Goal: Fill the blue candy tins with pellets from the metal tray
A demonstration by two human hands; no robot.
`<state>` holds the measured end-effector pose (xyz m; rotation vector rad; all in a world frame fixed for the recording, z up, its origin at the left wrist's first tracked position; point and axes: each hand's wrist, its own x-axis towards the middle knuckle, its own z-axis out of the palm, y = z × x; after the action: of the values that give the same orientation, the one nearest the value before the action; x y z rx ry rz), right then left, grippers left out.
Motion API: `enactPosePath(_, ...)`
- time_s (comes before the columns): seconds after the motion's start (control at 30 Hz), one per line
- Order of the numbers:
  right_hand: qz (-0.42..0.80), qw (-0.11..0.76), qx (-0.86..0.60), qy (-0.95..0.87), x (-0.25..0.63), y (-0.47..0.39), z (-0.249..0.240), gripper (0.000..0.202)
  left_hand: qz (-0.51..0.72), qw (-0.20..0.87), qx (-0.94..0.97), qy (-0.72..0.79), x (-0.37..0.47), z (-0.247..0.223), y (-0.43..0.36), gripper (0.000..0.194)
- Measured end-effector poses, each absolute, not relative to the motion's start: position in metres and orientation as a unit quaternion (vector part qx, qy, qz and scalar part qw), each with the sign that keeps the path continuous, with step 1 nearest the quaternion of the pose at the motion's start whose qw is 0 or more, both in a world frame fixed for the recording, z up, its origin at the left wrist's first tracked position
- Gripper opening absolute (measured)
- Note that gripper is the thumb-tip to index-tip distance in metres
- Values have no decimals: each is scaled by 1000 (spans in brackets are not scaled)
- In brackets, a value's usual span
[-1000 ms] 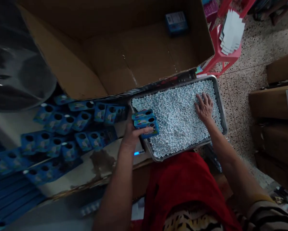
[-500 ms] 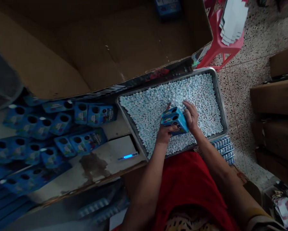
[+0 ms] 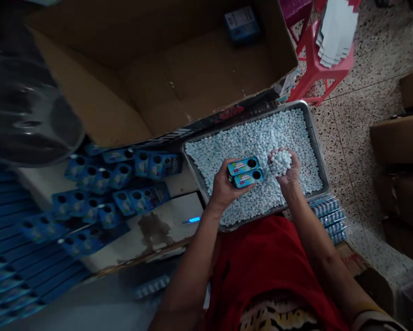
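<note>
Two small blue candy boxes (image 3: 243, 166) are gripped side by side in my left hand (image 3: 223, 187), over the tray. Each box has a round dark hole in its top face, near the end towards my right hand. Cupped and turned palm up, my right hand (image 3: 292, 174) carries a heaped handful of small pale blue and white candies (image 3: 281, 162), just right of the boxes. Beneath both hands lies a metal tray (image 3: 321, 158) filled with a layer of the same loose candies (image 3: 223, 147).
A large cardboard carton (image 3: 151, 82) stands open beyond the tray, with a blue pack (image 3: 241, 25) inside. Several blue boxes with holes (image 3: 122, 174) stand on the left table beside a scale (image 3: 184, 209) with a lit display. A red stool (image 3: 335, 73) holds white card sheets.
My right hand has turned palm up and moved slightly right with a handful of candies. My left hand has tilted the two boxes so their holed tops face me. The view has shifted left.
</note>
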<state>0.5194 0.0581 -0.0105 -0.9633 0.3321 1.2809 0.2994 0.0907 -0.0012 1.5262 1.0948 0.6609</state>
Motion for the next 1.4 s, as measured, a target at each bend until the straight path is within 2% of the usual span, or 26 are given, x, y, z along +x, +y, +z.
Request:
enactPosePath(0.2, 566, 709, -418, -33, 491, 52, 42, 32, 225, 476, 685, 504, 302, -7, 83, 75)
enactPosePath(0.5, 540, 653, -497, -187, 484, 75, 32, 41, 228, 519, 679, 465, 293, -8, 77, 75)
enactPosePath(0.7, 556, 638, -470, -253, 484, 73, 36, 45, 291, 476, 707, 435, 293, -22, 81, 76)
enactPosePath(0.93, 535, 606, -500, -309, 472, 52, 43, 60, 278, 485, 704, 439, 294, -28, 81, 77)
enactPosePath(1.07, 499, 578, -528, -371, 471, 33, 43, 57, 285, 497, 673, 468, 292, -30, 83, 79)
enactPosePath(1.17, 399, 575, -602, -385, 485, 3, 34, 42, 292, 505, 651, 486, 287, -27, 84, 77)
enactPosePath(1.23, 339, 462, -686, -449, 500, -22, 15, 30, 318, 515, 627, 490, 283, -25, 84, 76)
enactPosePath(1.33, 273, 259, -695, -613, 517, -49, -30, 53, 364, 523, 605, 478, 276, -27, 83, 79)
enactPosePath(1.4, 240, 176, -657, -693, 522, -51, -59, 62, 365, 522, 617, 463, 271, -31, 79, 84)
